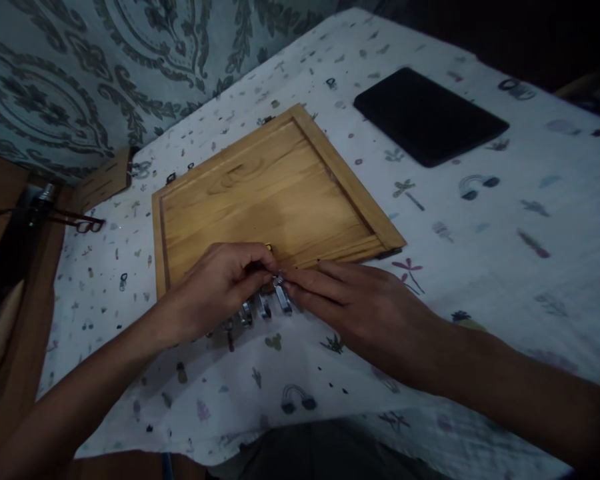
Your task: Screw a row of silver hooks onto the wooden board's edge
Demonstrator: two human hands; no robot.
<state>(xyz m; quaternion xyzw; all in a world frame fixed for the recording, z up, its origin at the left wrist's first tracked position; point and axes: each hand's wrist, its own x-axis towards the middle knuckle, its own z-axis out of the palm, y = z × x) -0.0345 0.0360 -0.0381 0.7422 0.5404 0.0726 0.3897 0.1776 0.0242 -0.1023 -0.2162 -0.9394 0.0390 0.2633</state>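
Observation:
A square wooden board (265,193) with a raised frame lies on a patterned white cloth (480,253). Both my hands meet at its near edge. My left hand (220,287) is curled, its fingertips pinched on a small metal piece next to a yellow speck (269,247). My right hand (350,307) reaches in from the right, fingers pressed together on the same small metal part (279,280). Several shiny metal pieces (263,308) lie in a row on the cloth just under my fingers. What exactly the fingers grip is too small to name.
A black tablet (430,117) lies flat at the far right of the cloth. Red-framed glasses (83,223) sit at the left edge, beside a small wooden box (105,180). A patterned curtain (80,73) hangs behind. The table's near edge is close to my body.

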